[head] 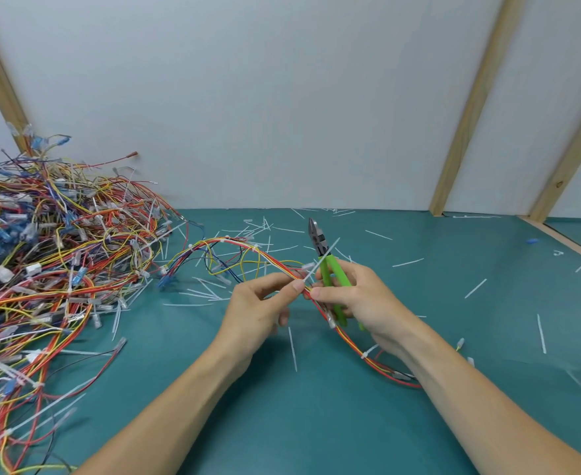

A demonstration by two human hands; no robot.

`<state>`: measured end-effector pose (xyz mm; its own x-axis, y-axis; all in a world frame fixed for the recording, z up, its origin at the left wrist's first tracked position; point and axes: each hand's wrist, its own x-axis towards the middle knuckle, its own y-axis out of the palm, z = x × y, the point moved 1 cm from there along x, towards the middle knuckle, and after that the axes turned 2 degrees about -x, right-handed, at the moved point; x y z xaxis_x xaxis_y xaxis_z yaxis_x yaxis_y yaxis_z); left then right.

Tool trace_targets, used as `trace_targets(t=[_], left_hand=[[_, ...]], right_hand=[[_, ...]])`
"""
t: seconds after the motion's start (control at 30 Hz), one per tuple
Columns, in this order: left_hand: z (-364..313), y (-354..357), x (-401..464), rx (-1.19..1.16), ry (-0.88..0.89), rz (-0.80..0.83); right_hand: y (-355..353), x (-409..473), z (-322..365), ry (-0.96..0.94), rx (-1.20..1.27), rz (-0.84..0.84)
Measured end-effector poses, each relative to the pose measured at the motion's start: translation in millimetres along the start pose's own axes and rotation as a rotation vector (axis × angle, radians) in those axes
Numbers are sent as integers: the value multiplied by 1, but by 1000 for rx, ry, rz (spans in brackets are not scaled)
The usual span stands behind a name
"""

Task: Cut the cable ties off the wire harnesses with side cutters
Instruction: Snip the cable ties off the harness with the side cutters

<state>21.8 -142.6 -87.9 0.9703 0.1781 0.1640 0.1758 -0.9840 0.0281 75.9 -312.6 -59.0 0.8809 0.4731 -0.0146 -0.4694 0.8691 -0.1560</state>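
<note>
A red, yellow and orange wire harness [248, 250] arcs over the green mat at centre and runs down to the lower right. My left hand [259, 308] pinches the bundle at a white cable tie [321, 260], whose tail sticks up to the right. My right hand [357, 296] grips the green handles of the side cutters [326, 262] and also touches the harness with thumb and forefinger. The cutter jaws [314, 231] point up and away, closed, above the tie. A second tie [367, 351] sits further down the harness.
A large tangled heap of wire harnesses [42, 262] fills the left side of the green mat [213, 423]. Several cut white tie pieces [292, 347] lie scattered across the mat. A white wall with wooden battens [467, 108] stands behind.
</note>
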Motion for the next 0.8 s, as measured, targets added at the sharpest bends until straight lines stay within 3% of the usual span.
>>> trace_targets(t=[0.1, 0.2, 0.33, 0.4, 0.47, 0.6, 0.8], left_hand=[[0, -2, 1, -78, -61, 10], [0, -4, 1, -86, -88, -39], [-2, -6, 1, -85, -114, -151], [-1, -9, 2, -68, -104, -212], [-1, -12, 3, -58, -95, -267], [0, -18, 7, -80, -116, -324], [-1, -14, 7, -91, -93, -177]], right_hand=[[1, -1, 1, -4, -2, -8], [1, 0, 2, -97, -30, -166], [-7, -6, 10, -400, -248, -504], [-10, -12, 14, -560, -420, -552], [-6, -14, 17, -609, -477, -517], [5, -12, 12, -435, -458, -339], [9, -12, 14, -278, -64, 54]])
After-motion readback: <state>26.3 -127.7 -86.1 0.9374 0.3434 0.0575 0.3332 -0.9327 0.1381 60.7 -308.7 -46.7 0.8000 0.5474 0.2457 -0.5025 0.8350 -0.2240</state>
